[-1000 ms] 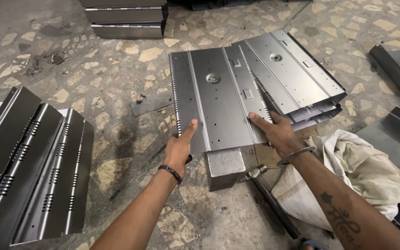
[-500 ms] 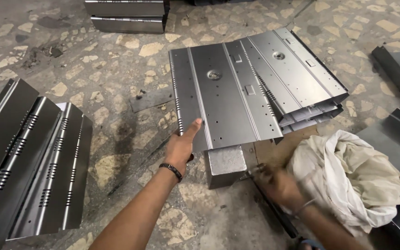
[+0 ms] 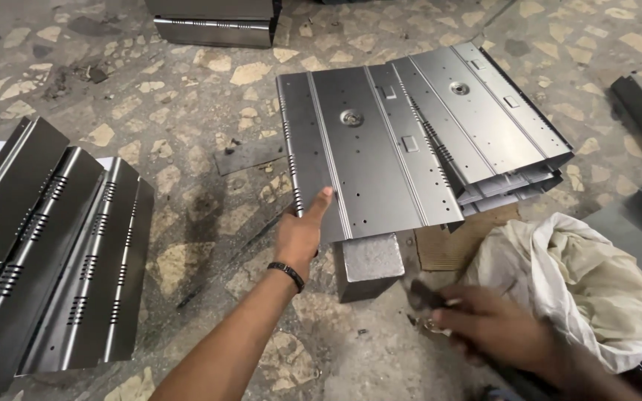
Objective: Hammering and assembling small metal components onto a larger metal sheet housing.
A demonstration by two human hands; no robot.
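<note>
On the metal block the top panel of a small pile lies flat, and the left hand holds its near edge, thumb on top, grip closed on it. Right of the block, the right hand is blurred; it seems closed on a small dark thing, but I cannot tell. Far left of the block, more bent panels lie on the floor. It looks like some panels are sorted and this pile is still left.

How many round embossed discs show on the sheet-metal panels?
2: one disc on the top panel the left hand holds, one disc on the panel behind. Stacked panels may hide more.
</note>
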